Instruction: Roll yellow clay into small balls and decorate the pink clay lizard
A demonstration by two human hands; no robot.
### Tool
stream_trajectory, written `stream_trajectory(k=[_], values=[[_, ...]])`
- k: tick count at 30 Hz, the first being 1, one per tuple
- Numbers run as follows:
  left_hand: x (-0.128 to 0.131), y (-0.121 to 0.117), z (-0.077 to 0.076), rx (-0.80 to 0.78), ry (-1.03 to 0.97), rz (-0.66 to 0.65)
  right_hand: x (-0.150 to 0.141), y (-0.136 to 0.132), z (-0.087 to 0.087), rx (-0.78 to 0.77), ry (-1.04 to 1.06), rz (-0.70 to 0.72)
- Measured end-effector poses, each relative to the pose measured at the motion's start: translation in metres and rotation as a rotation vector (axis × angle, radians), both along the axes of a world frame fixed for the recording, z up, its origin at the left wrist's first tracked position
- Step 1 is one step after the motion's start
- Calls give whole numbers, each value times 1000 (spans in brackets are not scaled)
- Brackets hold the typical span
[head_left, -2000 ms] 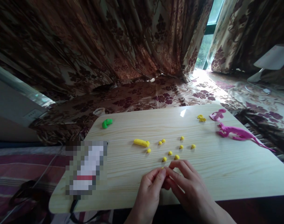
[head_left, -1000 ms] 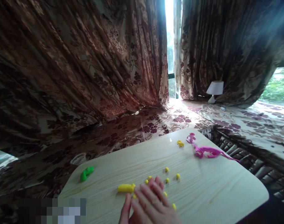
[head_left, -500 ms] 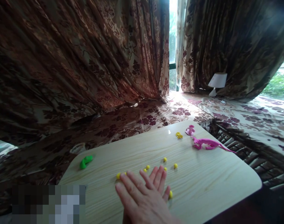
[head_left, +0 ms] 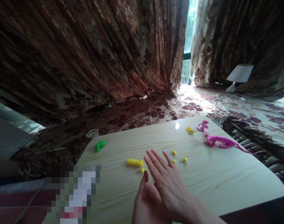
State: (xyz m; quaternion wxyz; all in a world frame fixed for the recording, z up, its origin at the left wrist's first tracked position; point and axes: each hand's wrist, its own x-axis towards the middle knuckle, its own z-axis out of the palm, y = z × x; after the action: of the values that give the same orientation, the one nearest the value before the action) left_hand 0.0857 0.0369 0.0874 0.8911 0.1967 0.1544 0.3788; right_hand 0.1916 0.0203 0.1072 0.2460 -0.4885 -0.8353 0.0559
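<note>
My right hand (head_left: 166,183) lies flat across my left hand (head_left: 146,202), palm against palm, with its fingers stretched out. My left hand is underneath, its thumb raised and its other fingers mostly hidden. Whether something is between the palms cannot be seen. Just beyond the fingertips lies a yellow clay-like roll (head_left: 134,162) with a small knob at its right end. A small yellow ball (head_left: 142,170) sits beside my left thumb. To the right of my right hand are more small yellow balls (head_left: 185,160).
On the light wooden table (head_left: 225,180) are a bent green clay-like piece (head_left: 100,146), flat yellow pieces (head_left: 189,130), a pink stand-like piece (head_left: 203,126) and a long-tailed magenta figure (head_left: 222,142). A white lamp (head_left: 240,73) stands behind, near patterned curtains (head_left: 132,46).
The view has turned left, so things appear further right. My right hand has shifted over my left, covering the left fingers and baring the left thumb. The yellow roll now shows fully.
</note>
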Motion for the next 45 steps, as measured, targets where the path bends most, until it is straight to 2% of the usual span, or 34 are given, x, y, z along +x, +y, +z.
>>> stream_trajectory(k=[1, 3, 5, 7, 9, 11, 12, 14, 17, 18, 20, 22, 23, 26, 28, 30, 32, 35, 37, 39, 45], values=[[-3, 0, 2, -18, -27, 32, 1, -1, -4, 10, -20, 17], [-6, 2, 3, -18, -62, 82, -3, -5, -11, 79, -51, 149], [1, 2, 0, -29, -78, 126, -9, -6, -12, 125, -44, 251], [13, -3, -4, -64, -42, 86, -11, -2, -7, 80, -16, 198], [20, -8, -4, -71, -20, 120, -4, 4, -2, 1, 4, 48], [17, -10, 1, -76, -36, 126, 6, 6, -1, -36, -12, -43], [12, -9, 4, -77, -43, 83, 9, 5, -1, -40, -33, -30], [5, -3, 10, -77, -32, 49, 8, 0, -4, -5, -63, 100], [7, 1, 12, -57, 37, 173, -3, -2, 0, 40, -52, 309], [10, 0, 12, -52, 67, 177, -5, 1, 3, 29, -37, 295], [13, -4, 11, -59, 90, 135, -3, 10, 7, -8, -9, 138], [8, -6, 12, -74, 45, 80, 5, 15, 7, -16, -16, 0], [3, -5, 13, -79, -2, 68, 8, 13, 4, -12, -36, -9], [-7, 3, 13, -81, -133, 104, 6, -1, -5, 21, -94, 207], [-4, 6, 11, -108, -97, 140, -2, -8, -6, 24, -88, 323], [7, 3, 8, -167, -11, 169, -7, -4, -2, -20, -63, 254], [15, -6, 5, -188, -7, 160, -3, 8, 0, -74, -47, 60], [12, -21, 2, -300, -46, 66, 17, 22, -5, -107, -58, -123], [5, -28, -1, -379, -28, 53, 29, 22, -10, -122, -53, -129], [-2, -31, -4, -413, 31, 102, 37, 14, -13, -128, 2, -98], [-6, -29, -5, -411, 147, 204, 46, -18, -5, -209, 223, 49]])
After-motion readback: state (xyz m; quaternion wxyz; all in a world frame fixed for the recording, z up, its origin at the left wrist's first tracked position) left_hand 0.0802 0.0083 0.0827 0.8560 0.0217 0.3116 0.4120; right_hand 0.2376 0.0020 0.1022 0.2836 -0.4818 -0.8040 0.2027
